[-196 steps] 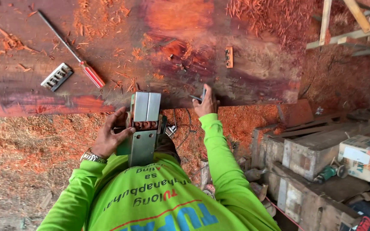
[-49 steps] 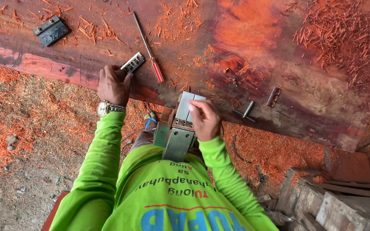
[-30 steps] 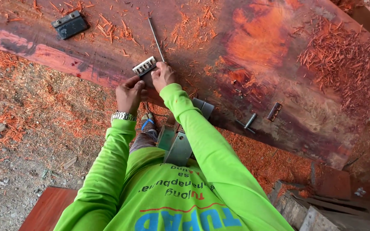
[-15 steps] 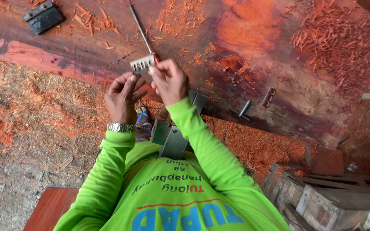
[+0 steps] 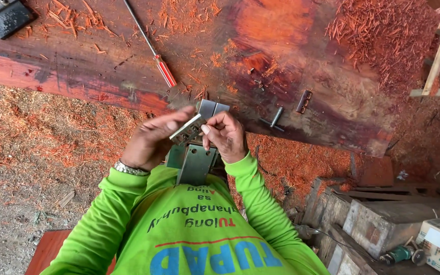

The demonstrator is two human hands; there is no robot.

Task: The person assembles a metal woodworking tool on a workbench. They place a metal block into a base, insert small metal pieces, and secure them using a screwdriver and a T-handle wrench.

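**Both hands on a small metal block over the slab edge**

The left hand (image 5: 151, 142) and the right hand (image 5: 226, 136) meet in front of the chest, each grip clamped on a small grey metal block (image 5: 187, 130) held just above a flat steel plate (image 5: 196, 162) that leans against the body. Beyond them lies a wide red wooden slab (image 5: 281, 61) strewn with shavings. On it rest a red-handled screwdriver (image 5: 154, 48), a black metal piece (image 5: 3, 16) at the far left corner, and a bolt (image 5: 275, 118) beside a small bracket (image 5: 304, 102).
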